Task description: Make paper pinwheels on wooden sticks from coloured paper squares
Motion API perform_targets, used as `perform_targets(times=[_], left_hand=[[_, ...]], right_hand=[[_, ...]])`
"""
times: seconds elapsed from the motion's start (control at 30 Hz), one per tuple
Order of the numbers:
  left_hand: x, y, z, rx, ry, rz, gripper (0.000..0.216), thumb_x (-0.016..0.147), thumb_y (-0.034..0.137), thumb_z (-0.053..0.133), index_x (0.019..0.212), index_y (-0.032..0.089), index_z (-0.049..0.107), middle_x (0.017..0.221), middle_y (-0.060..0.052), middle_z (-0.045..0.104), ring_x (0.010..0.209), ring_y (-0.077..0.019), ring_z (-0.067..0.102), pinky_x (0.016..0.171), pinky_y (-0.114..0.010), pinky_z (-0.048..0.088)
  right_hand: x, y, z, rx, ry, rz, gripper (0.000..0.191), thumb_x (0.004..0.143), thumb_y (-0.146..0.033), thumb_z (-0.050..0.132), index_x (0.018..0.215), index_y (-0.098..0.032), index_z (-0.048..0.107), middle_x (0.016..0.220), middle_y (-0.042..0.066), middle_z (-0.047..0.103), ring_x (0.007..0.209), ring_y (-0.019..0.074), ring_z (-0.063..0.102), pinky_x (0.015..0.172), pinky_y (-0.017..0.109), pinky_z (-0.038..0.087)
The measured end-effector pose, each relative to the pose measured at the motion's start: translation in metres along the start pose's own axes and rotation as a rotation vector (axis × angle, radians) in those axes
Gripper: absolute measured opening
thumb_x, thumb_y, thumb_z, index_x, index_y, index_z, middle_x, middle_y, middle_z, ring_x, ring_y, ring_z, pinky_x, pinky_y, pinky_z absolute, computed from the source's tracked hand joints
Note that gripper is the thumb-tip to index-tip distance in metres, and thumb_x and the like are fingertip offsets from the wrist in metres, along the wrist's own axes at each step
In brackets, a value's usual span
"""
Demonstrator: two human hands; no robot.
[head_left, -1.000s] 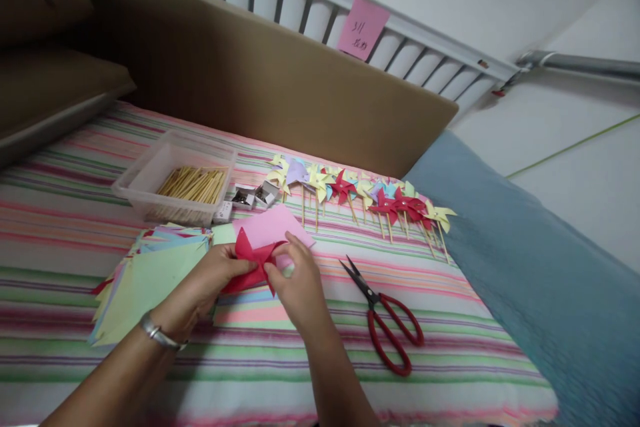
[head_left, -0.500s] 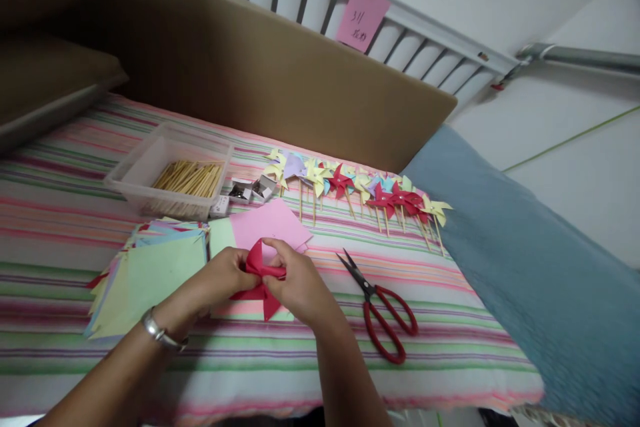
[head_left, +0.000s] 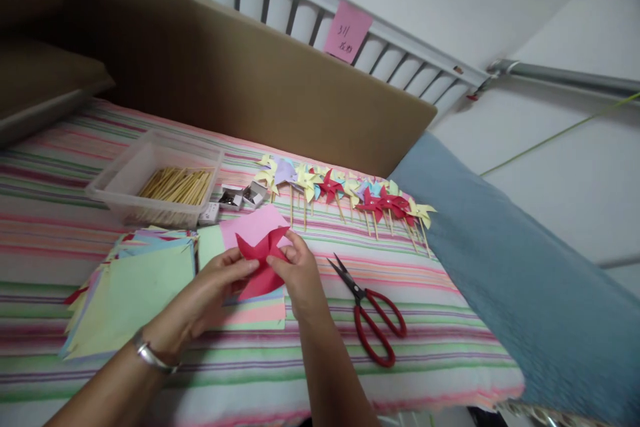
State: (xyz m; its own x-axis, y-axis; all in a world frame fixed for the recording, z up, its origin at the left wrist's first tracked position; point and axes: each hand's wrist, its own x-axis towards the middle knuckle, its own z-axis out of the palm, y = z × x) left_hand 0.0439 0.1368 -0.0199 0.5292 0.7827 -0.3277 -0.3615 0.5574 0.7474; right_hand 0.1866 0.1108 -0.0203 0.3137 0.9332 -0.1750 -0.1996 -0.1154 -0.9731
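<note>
Both hands hold a red paper pinwheel point(head_left: 263, 275), its points partly folded and spread, above a small pile of coloured paper. My left hand point(head_left: 225, 280) grips its left side, thumb on top and the other fingers mostly hidden beneath. On the right side, my right hand point(head_left: 295, 270) pinches the paper between thumb and fingers near its middle. Under the pinwheel lie a pink sheet point(head_left: 253, 223) and a pale green sheet point(head_left: 210, 245). To the left is a thick stack of coloured paper squares point(head_left: 135, 293), pale green on top.
Scissors with red handles point(head_left: 367, 307) lie right of my hands. A clear plastic box point(head_left: 107, 180) holds wooden sticks point(head_left: 177, 185); small boxes of metal fasteners point(head_left: 231, 197) stand beside it. Finished pinwheels on sticks point(head_left: 330, 187) line the back, before a brown board point(head_left: 250, 87).
The red pinwheel has been turned and its points have opened outward, so it looks wider. Both hands have shifted their hold. The whole view has moved slightly.
</note>
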Motion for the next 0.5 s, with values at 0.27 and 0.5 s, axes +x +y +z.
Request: perform_targets(times=[0.27,0.5], left_hand=[[0.003,-0.004,0.010,-0.144,0.080,0.007,0.011,0.060,0.019,0.079,0.062,0.015,0.069,0.062,-0.001,0.071,0.058,-0.0110,0.061,0.060,-0.019,0.046],[0.005,-0.003,0.002,-0.071,0.174,0.043,0.013,0.057,0.020,0.079,0.064,0.013,0.070,0.061,-0.003,0.071,0.057,-0.0129,0.061,0.060,-0.021,0.046]], right_hand=[[-0.007,0.008,0.019,0.026,0.072,-0.045,0.056,0.063,-0.018,0.065,0.118,-0.017,0.051,0.070,-0.005,0.060,0.062,0.0125,0.057,0.058,0.024,0.044],[-0.006,0.008,0.021,-0.008,0.041,-0.034,0.055,0.065,-0.018,0.065,0.118,-0.016,0.052,0.068,-0.005,0.061,0.060,0.0114,0.056,0.057,0.022,0.042]])
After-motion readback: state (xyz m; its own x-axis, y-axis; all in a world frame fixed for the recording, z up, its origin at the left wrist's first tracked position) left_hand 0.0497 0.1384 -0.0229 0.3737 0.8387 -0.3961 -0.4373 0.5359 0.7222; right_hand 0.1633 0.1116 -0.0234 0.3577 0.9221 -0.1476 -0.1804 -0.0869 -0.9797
